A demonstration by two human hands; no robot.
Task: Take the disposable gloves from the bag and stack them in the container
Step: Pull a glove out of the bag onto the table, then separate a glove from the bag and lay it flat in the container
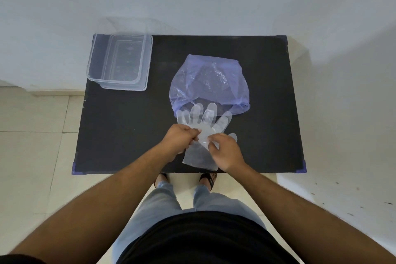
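Note:
A clear disposable glove (203,122) lies flat on the black table (128,126) near its front edge, fingers pointing toward the bag. My left hand (179,139) pinches the glove's palm area from the left. My right hand (226,151) pinches it from the right, covering part of the cuff. Just behind the glove lies a crumpled translucent purple bag (209,83), its mouth facing me. An empty clear plastic container (121,61) stands at the table's back left corner.
The table stands against a pale wall, with tiled floor on both sides. My legs and sandalled feet (207,179) are right at the table's front edge.

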